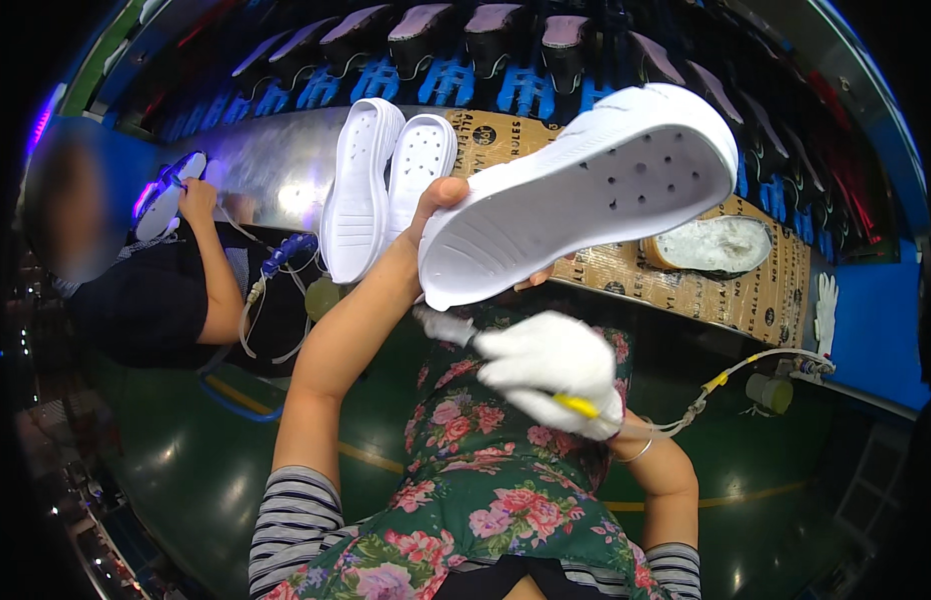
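Observation:
My left hand [435, 208] is bare and grips a white shoe sole [586, 190], its thumb over the near edge and fingertips showing beneath. The sole is tilted, its hollow inner side with small holes facing me. In a white knitted glove, my right hand [551, 365] is closed around a brush [449, 327]. The bristle end points left, just below the sole's heel end; I cannot tell whether they touch. A yellow piece shows at the glove, where a thin tube [671, 428] runs off to the right. Two more white soles [358, 185] [423, 165] lean side by side behind my left forearm.
Printed cardboard [596, 268] covers part of the metal bench [276, 165]; on it lies a whitish-coated shoe bottom [714, 246]. Black shoes [486, 45] on blue holders line the back. At left a co-worker's hand [196, 200] works on another sole. A white glove [826, 312] hangs at right.

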A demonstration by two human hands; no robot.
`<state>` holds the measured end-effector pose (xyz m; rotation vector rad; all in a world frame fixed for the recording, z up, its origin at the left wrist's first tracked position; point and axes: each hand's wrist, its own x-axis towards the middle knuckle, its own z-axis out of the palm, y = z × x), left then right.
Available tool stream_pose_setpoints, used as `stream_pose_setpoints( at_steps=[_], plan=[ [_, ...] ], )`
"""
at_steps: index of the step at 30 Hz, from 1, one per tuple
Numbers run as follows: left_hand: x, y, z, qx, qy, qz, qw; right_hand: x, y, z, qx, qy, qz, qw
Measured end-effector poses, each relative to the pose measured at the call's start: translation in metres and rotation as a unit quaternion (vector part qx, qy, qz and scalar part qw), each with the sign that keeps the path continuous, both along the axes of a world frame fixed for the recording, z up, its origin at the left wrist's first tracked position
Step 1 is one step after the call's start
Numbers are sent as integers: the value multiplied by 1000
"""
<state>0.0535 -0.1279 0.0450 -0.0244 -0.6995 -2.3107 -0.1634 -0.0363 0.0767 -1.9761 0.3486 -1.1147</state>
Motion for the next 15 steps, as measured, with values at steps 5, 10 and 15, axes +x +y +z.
stream_pose_setpoints(
  at_steps=[5, 10, 15],
  plan=[
    [-6, 4, 7, 51, 24, 34, 998, 4, 4, 12, 46, 30, -40, 998],
    [-11, 3, -6, 36, 9, 53, 998, 1, 0, 11, 99, 16, -171, 980],
    [-20, 22, -4, 114, 3, 102, 988, -14, 4, 24, 276, -55, -81, 956]
  ],
)
